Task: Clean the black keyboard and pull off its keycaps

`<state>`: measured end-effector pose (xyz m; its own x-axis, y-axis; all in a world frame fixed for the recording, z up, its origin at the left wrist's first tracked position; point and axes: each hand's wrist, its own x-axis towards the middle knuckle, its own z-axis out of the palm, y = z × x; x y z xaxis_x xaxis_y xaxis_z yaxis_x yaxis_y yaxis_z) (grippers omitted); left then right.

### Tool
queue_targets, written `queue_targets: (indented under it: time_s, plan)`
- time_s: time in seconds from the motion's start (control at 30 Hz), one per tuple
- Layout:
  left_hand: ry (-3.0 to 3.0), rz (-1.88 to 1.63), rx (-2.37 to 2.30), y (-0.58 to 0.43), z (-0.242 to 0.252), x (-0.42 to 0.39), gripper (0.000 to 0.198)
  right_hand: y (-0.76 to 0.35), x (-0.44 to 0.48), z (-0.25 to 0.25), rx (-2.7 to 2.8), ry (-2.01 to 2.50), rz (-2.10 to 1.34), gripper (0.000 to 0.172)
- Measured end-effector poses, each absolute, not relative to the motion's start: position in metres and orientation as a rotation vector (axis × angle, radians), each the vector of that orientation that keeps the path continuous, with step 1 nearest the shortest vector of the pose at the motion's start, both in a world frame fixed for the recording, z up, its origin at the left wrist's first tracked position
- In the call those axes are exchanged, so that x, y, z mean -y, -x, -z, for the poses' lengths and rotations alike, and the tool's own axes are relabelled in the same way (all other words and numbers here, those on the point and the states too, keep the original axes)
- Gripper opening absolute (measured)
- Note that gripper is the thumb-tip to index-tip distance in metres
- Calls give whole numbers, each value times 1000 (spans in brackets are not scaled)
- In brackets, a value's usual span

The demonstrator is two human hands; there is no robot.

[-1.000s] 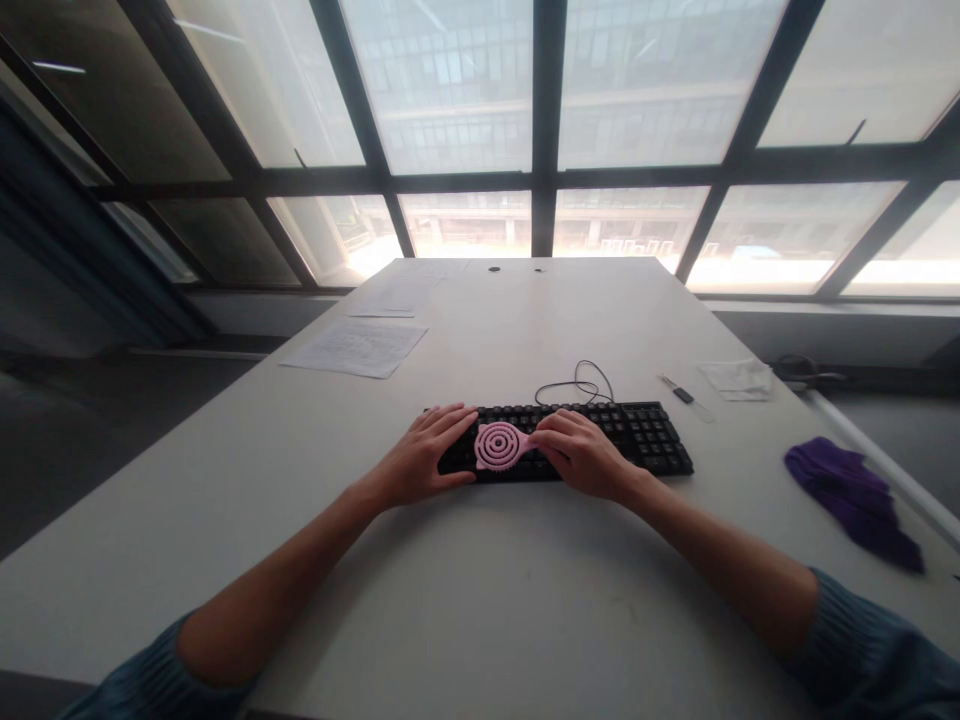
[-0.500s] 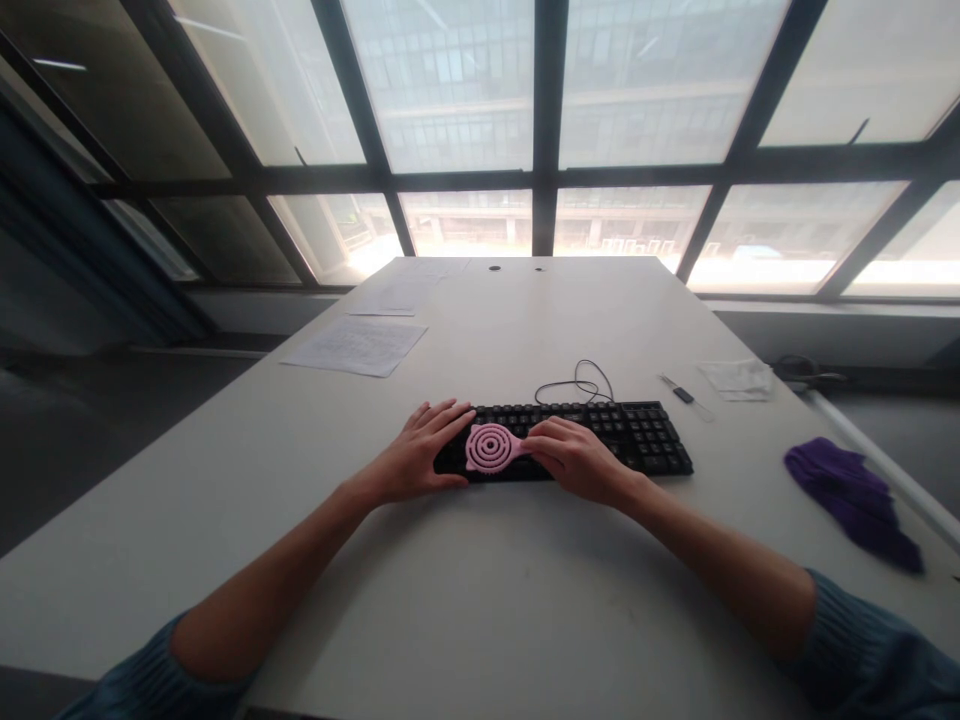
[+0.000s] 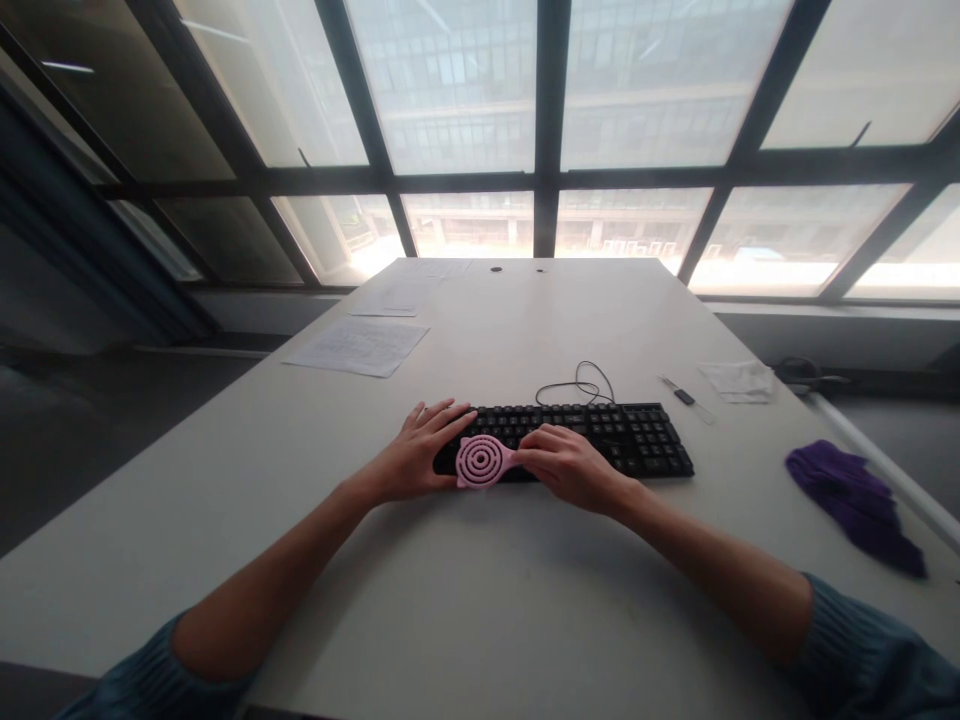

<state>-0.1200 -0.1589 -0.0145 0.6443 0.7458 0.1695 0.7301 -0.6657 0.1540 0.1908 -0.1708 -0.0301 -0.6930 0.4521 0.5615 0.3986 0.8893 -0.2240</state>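
Note:
A black keyboard point(image 3: 600, 438) lies across the middle of the white table point(image 3: 480, 600), its cable looped behind it. My right hand point(image 3: 566, 465) is closed on the handle of a round pink brush point(image 3: 477, 461) with spiral ridges, whose head rests on the keyboard's left end. My left hand point(image 3: 415, 452) lies flat with fingers spread on the keyboard's left edge, right beside the brush head.
Printed sheets point(image 3: 358, 346) lie at the far left of the table. A small clear pen-like item point(image 3: 684, 396) and a folded wipe point(image 3: 739, 380) sit at the right. A purple cloth point(image 3: 851, 500) rests near the right edge. Large windows stand beyond.
My right hand has drawn the pink brush leftward and a little toward me along the keyboard. My left hand has stayed on the keyboard's left end.

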Motion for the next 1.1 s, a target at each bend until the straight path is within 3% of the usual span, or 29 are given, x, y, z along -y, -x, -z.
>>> queue_targets:
  time_s: [0.63,0.87,1.1]
  plan:
    - [-2859,-479,-1058,105,11,163,69,-202,155,41,2140,937,-62,23]
    - [-2884,-502,-1037,105,11,162,65,-199,158,34,2273,846,-133,39]
    - [-2884,-476,-1060,106,11,163,61,-200,156,37,2166,984,-94,40]
